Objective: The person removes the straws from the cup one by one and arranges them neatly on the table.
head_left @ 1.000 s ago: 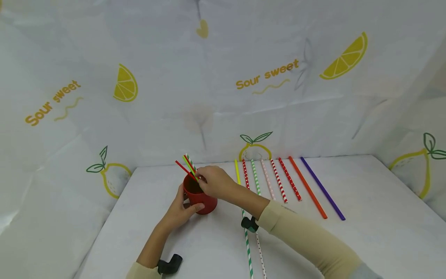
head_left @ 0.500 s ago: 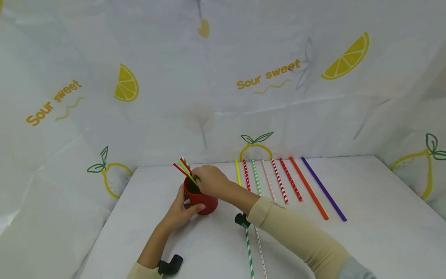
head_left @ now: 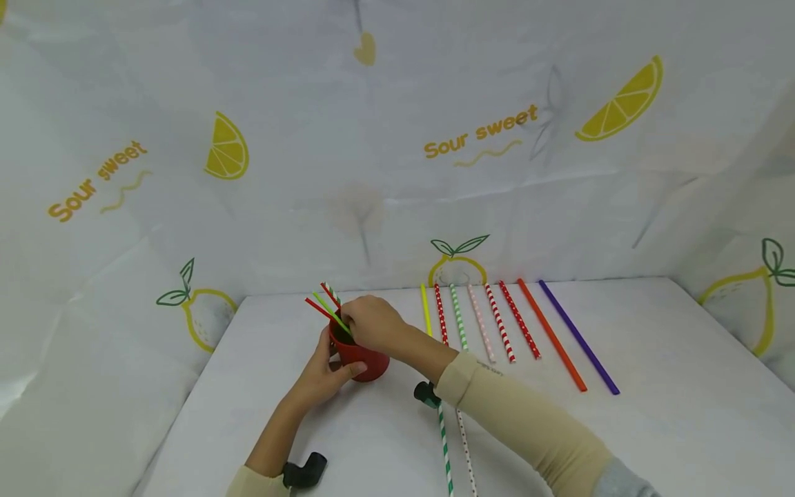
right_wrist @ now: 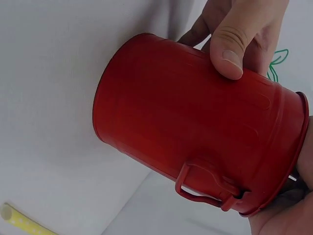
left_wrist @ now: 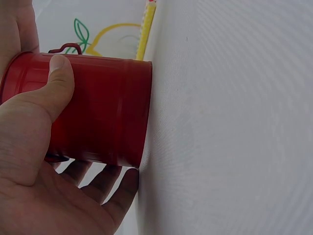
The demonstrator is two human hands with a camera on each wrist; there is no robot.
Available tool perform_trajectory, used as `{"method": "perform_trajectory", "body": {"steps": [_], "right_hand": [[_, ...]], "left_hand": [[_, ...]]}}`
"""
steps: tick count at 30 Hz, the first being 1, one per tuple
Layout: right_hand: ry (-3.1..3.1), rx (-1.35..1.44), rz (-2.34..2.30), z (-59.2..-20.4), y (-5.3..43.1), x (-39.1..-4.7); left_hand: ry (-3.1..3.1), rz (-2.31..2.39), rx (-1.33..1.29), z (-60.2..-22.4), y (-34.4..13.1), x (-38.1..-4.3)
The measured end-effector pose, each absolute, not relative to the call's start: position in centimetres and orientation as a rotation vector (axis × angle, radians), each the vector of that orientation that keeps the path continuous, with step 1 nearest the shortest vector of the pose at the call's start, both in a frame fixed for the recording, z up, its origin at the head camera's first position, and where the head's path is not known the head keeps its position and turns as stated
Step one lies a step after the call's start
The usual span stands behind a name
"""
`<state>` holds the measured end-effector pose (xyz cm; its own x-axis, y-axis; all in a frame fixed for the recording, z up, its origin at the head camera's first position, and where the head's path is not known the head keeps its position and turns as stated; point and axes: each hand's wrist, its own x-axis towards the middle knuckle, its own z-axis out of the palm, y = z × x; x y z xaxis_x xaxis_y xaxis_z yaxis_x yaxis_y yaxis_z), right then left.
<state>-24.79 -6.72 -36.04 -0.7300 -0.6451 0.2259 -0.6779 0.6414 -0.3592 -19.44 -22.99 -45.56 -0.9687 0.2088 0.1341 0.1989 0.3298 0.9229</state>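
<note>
In the head view a small red metal bucket (head_left: 366, 364) stands tilted on the white table, gripped round its side by my left hand (head_left: 319, 379). The left thumb (left_wrist: 59, 78) lies along its wall, with the other fingers on the opposite side. A red straw (head_left: 318, 307), a lime green straw (head_left: 330, 309) and a green-striped straw (head_left: 333, 291) poke out of the bucket's mouth, leaning left. My right hand (head_left: 375, 323) is at the mouth, its curled fingertips hidden behind the rim; I cannot tell whether they pinch a straw. A wire handle (right_wrist: 198, 188) sits on the bucket's side.
Right of the bucket lies a row of straws, among them a yellow straw (head_left: 425, 310), a pink straw (head_left: 480, 321), an orange straw (head_left: 551, 335) and a purple straw (head_left: 579, 337). Nearer lie a long green-striped straw (head_left: 445, 449) and a dotted white straw (head_left: 467, 449).
My right hand has shifted slightly left and further over the bucket's mouth. The straws in the bucket now lean lower to the left. My left hand keeps its hold.
</note>
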Motion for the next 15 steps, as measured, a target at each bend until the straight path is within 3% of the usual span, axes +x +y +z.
{"method": "perform_trajectory", "body": {"steps": [15], "right_hand": [[-2.73,1.158,0.82,-36.39,-6.28,-24.66]], "left_hand": [[2.559,1.772,0.388,-45.43,-22.97,-19.4]]}}
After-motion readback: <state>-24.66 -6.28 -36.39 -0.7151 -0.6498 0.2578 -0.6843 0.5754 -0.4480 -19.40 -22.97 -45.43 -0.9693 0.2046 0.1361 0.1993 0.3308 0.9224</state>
